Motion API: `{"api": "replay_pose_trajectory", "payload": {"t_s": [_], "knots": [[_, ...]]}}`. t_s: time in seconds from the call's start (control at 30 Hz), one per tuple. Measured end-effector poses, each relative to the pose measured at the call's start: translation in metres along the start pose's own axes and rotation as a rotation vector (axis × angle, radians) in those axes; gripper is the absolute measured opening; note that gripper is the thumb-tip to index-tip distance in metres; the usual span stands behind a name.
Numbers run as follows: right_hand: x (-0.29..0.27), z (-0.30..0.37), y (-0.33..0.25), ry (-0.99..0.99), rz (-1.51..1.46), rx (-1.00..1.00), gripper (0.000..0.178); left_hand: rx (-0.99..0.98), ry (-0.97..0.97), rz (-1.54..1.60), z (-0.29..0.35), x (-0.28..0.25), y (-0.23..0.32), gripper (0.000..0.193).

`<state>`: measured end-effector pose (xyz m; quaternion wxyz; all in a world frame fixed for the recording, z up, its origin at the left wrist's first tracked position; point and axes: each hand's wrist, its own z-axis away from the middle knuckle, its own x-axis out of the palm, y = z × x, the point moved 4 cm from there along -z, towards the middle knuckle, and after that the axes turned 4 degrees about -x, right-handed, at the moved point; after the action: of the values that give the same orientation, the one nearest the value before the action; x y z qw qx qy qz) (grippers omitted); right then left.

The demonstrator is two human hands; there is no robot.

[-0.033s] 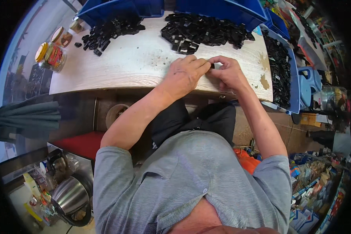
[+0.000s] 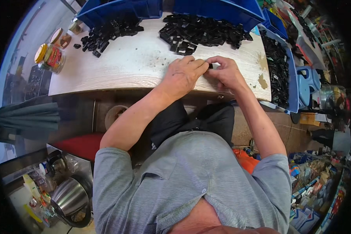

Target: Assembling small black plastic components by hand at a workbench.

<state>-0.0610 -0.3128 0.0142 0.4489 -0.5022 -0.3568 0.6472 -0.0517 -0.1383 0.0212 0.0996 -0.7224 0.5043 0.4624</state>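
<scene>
Near the front edge of the white table (image 2: 105, 76), my two hands meet over a small black plastic part (image 2: 210, 66). My right hand (image 2: 226, 72) pinches it between thumb and bent forefinger. Back uppermost, my left hand (image 2: 185, 73) has its fingers closed together against the same part, and its fingertips are mostly hidden. Just beyond the hands lies a large pile of black plastic parts (image 2: 206, 33), with a frame-shaped black piece (image 2: 186, 48) at its near edge. Farther left is a second pile of smaller black pieces (image 2: 109, 33).
Blue bins (image 2: 119, 11) stand along the table's far side. At the right edge, a long blue crate (image 2: 293, 78) holds more black parts. Lidded jars (image 2: 54, 58) sit at the far left. A steel kettle (image 2: 70, 195) is at lower left, and blue stools (image 2: 306, 84) are at right.
</scene>
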Motion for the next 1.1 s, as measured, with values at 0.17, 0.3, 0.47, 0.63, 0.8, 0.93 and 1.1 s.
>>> {"api": "replay_pose_trajectory", "payload": {"t_s": [0.17, 0.3, 0.47, 0.63, 0.8, 0.93, 1.1], "knots": [[-0.001, 0.000, -0.005, 0.004, 0.054, 0.039, 0.034, -0.016, 0.008, -0.005, 0.001, -0.001, 0.002, 0.034], [-0.005, 0.004, 0.000, 0.016, -0.097, 0.020, 0.028, -0.149, 0.192, -0.071, -0.002, -0.022, -0.005, 0.042], [-0.027, 0.021, 0.001, 0.146, -0.231, 0.096, 0.027, -0.347, 0.137, -0.371, -0.003, -0.014, -0.052, 0.080], [-0.078, 0.023, 0.030, 0.330, -0.287, 0.088, 0.029, -0.374, -0.020, -0.404, -0.012, 0.009, -0.069, 0.080], [-0.157, 0.028, 0.038, 0.640, -0.318, 0.113, 0.026, -0.433, -0.012, -0.426, -0.036, 0.030, -0.060, 0.075], [-0.215, 0.036, 0.049, 0.985, -0.481, -0.044, 0.030, -0.457, 0.005, -0.409, -0.045, 0.036, -0.056, 0.077], [-0.204, 0.039, 0.060, 0.877, -0.397, -0.012, 0.036, -0.487, 0.088, -0.322, -0.043, 0.032, -0.060, 0.084]]}}
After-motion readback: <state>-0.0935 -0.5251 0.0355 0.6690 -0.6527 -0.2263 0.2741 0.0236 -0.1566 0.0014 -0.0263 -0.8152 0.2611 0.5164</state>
